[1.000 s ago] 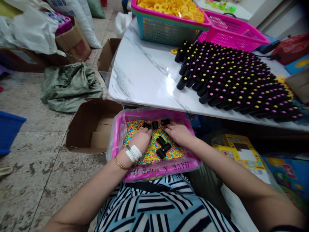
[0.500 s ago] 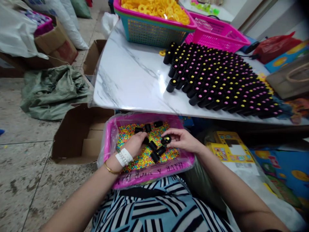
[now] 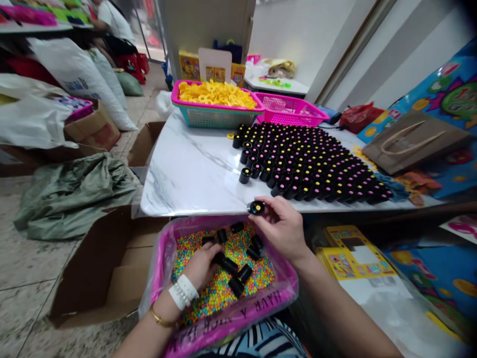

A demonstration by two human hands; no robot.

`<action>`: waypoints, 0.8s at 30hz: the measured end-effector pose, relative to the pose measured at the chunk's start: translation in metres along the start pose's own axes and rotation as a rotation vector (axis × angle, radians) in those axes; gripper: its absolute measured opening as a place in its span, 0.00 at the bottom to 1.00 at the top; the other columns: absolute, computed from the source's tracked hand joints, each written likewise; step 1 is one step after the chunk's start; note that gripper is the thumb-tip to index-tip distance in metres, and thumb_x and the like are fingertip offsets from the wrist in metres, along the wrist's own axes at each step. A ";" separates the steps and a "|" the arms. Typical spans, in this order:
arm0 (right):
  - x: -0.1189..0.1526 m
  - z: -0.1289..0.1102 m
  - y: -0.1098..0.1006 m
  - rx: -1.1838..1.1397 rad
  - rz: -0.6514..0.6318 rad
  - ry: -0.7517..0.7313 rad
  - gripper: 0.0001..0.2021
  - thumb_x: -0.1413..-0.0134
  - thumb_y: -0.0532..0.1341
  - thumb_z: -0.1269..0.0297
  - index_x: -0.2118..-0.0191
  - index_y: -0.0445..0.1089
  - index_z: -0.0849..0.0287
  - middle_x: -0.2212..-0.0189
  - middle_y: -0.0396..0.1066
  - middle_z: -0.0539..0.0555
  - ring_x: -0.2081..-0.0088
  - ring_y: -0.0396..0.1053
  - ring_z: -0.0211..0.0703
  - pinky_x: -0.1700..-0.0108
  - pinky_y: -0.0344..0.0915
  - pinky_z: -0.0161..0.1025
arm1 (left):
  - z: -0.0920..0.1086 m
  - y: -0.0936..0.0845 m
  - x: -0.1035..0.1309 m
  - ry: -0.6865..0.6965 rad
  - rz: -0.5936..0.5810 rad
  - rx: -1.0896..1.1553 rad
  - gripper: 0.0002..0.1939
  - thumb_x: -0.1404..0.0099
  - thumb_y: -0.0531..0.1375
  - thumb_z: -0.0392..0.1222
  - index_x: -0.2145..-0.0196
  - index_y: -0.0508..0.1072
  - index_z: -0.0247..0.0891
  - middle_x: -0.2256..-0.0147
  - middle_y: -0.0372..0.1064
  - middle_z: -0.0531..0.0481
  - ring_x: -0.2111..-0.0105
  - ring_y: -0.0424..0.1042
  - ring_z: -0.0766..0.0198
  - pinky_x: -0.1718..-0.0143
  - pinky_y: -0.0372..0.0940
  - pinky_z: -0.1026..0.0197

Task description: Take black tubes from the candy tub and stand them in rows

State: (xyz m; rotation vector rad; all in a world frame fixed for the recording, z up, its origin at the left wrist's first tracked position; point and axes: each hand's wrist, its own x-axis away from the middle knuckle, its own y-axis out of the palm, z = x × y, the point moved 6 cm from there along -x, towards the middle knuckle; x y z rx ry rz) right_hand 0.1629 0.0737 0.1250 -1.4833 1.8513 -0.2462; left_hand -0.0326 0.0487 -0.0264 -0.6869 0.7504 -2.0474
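Landmark: the pink tray (image 3: 286, 293) on the person's lap, lined with clear plastic and filled with small multicoloured beads (image 3: 208, 298).
Right hand: the right hand (image 3: 285, 228) is raised over the far right corner of the tray, at the near edge of the table (image 3: 190, 174); thumb and fingers pinch one black cap (image 3: 257, 207), its open end up with a yellow bead showing inside.
Left hand: the left hand (image 3: 201, 263) rests palm down in the tray's left half, fingers curled into the beads and touching a loose black cap; whether it grips that cap I cannot tell.
Loose caps: several more loose caps (image 3: 238, 283) lie on their sides on the beads, near the tray's middle and far side.
Done so far: beyond the tray, on the right part of the table, a large block of upright filled caps (image 3: 309, 164) stands in close rows, each topped with a pink or yellow bead.
Left to do: judging by this, most of the batch is finished; the held cap looks filled but not yet set down, and the handful in the tray are unfilled.
Room left: the table's left part, straight beyond the tray, is bare marble.
Farther off: a teal basket (image 3: 216, 117) of yellow rings and a pink basket (image 3: 290, 107) stand at the table's far side; an open cardboard box (image 3: 100, 278) sits on the floor left of the tray.
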 end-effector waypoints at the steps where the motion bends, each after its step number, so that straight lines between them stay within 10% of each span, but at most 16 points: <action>1: -0.006 0.004 0.004 0.021 0.008 0.033 0.14 0.48 0.64 0.63 0.55 0.73 0.55 0.74 0.66 0.49 0.74 0.63 0.37 0.69 0.66 0.37 | 0.001 -0.001 0.001 -0.007 0.001 0.005 0.22 0.48 0.56 0.23 0.57 0.72 0.39 0.60 0.69 0.46 0.60 0.72 0.59 0.57 0.65 0.59; 5: -0.016 0.015 0.013 0.092 0.043 0.123 0.18 0.50 0.64 0.64 0.51 0.71 0.58 0.77 0.69 0.47 0.77 0.65 0.37 0.66 0.68 0.39 | 0.001 -0.005 0.003 -0.041 0.013 0.084 0.18 0.48 0.61 0.29 0.58 0.73 0.38 0.59 0.72 0.46 0.58 0.72 0.57 0.54 0.64 0.57; 10: 0.032 -0.007 0.008 0.124 0.091 -0.088 0.24 0.42 0.59 0.68 0.40 0.61 0.54 0.65 0.74 0.53 0.69 0.71 0.40 0.62 0.72 0.40 | -0.002 -0.003 0.009 -0.138 -0.061 0.519 0.22 0.40 0.61 0.50 0.52 0.69 0.35 0.70 0.72 0.50 0.69 0.72 0.61 0.65 0.67 0.57; 14: 0.081 -0.021 0.044 0.105 -0.384 -0.414 0.25 0.41 0.54 0.75 0.39 0.61 0.52 0.44 0.67 0.57 0.43 0.65 0.48 0.42 0.66 0.48 | 0.006 0.008 0.012 -0.220 -0.224 1.003 0.33 0.40 0.61 0.56 0.45 0.59 0.33 0.76 0.70 0.53 0.78 0.72 0.64 0.73 0.68 0.61; 17: 0.098 -0.003 0.073 0.067 -0.671 -0.373 0.26 0.41 0.52 0.76 0.37 0.59 0.56 0.42 0.66 0.58 0.40 0.63 0.46 0.39 0.63 0.50 | 0.010 0.014 0.011 -0.262 -0.269 1.103 0.36 0.41 0.63 0.57 0.45 0.57 0.32 0.76 0.71 0.52 0.79 0.73 0.63 0.77 0.68 0.63; 24: 0.071 0.051 0.074 0.283 -0.762 -0.234 0.13 0.46 0.61 0.70 0.53 0.73 0.63 0.57 0.74 0.62 0.54 0.72 0.53 0.51 0.70 0.50 | -0.003 0.006 0.004 -0.173 0.006 0.719 0.35 0.41 0.65 0.54 0.43 0.60 0.34 0.68 0.75 0.44 0.73 0.74 0.64 0.77 0.64 0.67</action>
